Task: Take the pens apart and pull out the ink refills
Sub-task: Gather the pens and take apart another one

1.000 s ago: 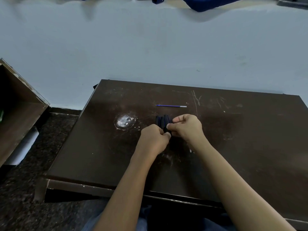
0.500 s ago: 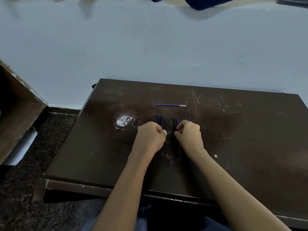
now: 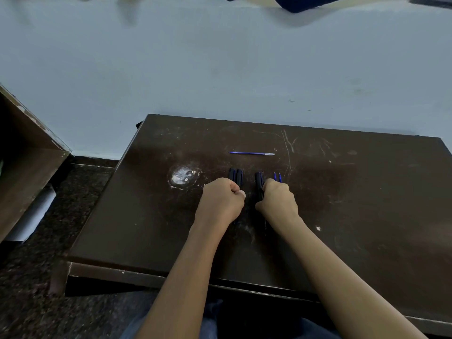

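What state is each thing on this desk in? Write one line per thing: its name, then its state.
loose refill: out of its pen, lying flat, untouched.
left hand: fisted round the paired black barrels.
paired black barrels: side by side, ends poking past the fist.
right hand: gripping the single black barrel.
single black barrel: held, end sticking out.
blue tips: two, showing past the right knuckles.
table: scratched, with a worn white patch.

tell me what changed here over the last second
The left hand and right hand, together on one bunch of black plastic pens a second ago, drew apart sideways: the left now grips two black pen barrels, the right one black barrel and two blue-tipped refills. The thin blue ink refill lying loose on the dark brown table stayed put.
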A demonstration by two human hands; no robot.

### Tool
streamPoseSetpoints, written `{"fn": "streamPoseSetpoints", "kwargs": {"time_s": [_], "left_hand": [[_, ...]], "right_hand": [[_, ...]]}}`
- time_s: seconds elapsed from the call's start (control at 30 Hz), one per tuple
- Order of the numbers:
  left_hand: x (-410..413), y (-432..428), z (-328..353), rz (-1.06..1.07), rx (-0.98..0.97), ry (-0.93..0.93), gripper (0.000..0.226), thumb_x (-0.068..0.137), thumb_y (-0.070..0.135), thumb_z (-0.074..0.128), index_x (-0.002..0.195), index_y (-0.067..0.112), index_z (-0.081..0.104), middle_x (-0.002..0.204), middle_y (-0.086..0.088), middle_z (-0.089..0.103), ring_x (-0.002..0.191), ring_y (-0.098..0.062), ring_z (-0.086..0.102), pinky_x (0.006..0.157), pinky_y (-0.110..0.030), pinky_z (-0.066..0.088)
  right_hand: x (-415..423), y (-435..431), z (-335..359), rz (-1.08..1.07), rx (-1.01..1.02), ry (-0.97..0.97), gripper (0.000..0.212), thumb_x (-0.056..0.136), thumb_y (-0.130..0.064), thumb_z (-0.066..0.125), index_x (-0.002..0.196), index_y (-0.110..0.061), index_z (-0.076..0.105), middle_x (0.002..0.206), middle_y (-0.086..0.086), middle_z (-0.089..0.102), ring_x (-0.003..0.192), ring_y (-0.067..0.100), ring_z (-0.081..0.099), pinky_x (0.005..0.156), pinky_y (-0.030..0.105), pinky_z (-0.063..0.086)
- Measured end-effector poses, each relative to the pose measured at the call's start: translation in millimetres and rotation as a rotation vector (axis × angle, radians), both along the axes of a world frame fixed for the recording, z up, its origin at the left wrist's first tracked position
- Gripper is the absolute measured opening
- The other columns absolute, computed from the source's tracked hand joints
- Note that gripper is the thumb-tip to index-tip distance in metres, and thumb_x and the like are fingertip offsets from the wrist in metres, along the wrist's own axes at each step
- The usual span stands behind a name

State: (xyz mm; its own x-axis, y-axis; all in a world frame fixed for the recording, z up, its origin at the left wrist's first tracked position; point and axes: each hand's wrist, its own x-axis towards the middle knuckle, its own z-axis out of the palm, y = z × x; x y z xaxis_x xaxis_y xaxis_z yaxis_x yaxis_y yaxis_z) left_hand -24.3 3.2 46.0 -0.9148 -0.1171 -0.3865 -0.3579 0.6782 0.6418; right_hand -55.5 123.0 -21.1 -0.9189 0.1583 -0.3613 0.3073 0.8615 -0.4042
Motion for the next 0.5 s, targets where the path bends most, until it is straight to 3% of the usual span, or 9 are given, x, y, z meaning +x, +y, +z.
{"fn": "streamPoseSetpoints", "kwargs": {"time_s": [0.37,0.5], "left_hand": [[0.8,-0.3,2.0,-0.008,-0.006,0.000,0.030,0.094,0.025,0.055,0.123,0.016,0.061,0.116,-0.003,0.066,0.102,-0.017,0.063,0.086,-0.028,0.049],[0.1,-0.9,0.8,-0.005,-0.005,0.004,0.030,0.094,0.024,0.055,0.122,0.017,0.062,0.112,-0.002,0.067,0.088,-0.012,0.062,0.076,-0.024,0.048]], "right_hand": [[-2.2,3.9,-4.8,-0.020,-0.070,0.046,0.025,0.086,-0.009,0.065,0.107,-0.004,0.053,0.094,0.008,0.048,0.091,0.029,0.062,0.074,0.035,0.055],[-3.5,3.7,-5.6,-0.018,-0.065,0.031,0.026,0.086,-0.009,0.065,0.108,-0.004,0.053,0.096,0.009,0.052,0.091,0.029,0.063,0.077,0.037,0.057]]}}
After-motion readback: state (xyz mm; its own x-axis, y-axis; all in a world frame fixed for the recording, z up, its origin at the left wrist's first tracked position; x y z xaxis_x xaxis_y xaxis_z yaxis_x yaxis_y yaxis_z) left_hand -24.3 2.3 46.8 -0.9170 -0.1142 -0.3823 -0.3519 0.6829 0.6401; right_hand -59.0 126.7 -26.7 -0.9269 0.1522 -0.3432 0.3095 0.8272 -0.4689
